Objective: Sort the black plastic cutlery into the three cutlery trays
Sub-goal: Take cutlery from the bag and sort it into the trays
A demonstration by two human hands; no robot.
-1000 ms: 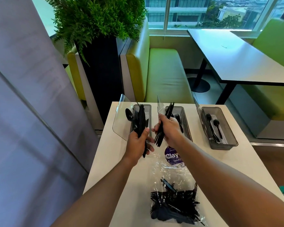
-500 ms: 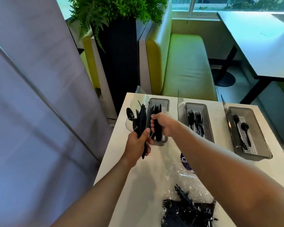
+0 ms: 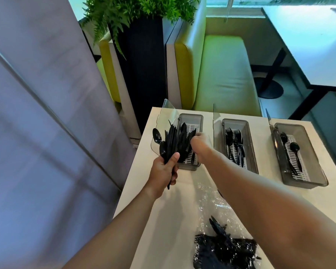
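Curled round the handles, the person's left hand point(image 3: 164, 171) grips a bundle of black cutlery point(image 3: 173, 141), knives and spoons fanned upward, above the far left part of the white table point(image 3: 180, 212); the thumb presses across the front of the bundle. The right hand point(image 3: 201, 141) reaches across over the left tray point(image 3: 188, 166) with its back to the camera; its fingers are hidden, so whether it has hold of the black pieces just beside it cannot be told. Three grey trays stand in a row along the table's far edge, each with a clear lid point(image 3: 169, 117) standing up at its left side; the middle tray point(image 3: 251, 150) holds forks point(image 3: 235, 146), and the right tray point(image 3: 304, 184), near the far right corner, holds spoons point(image 3: 294, 150). A clear plastic bag point(image 3: 208, 200) lies toward the near edge, with loose black cutlery point(image 3: 225, 249) heaped in its near end; a green bench point(image 3: 223, 74) stands beyond the table.
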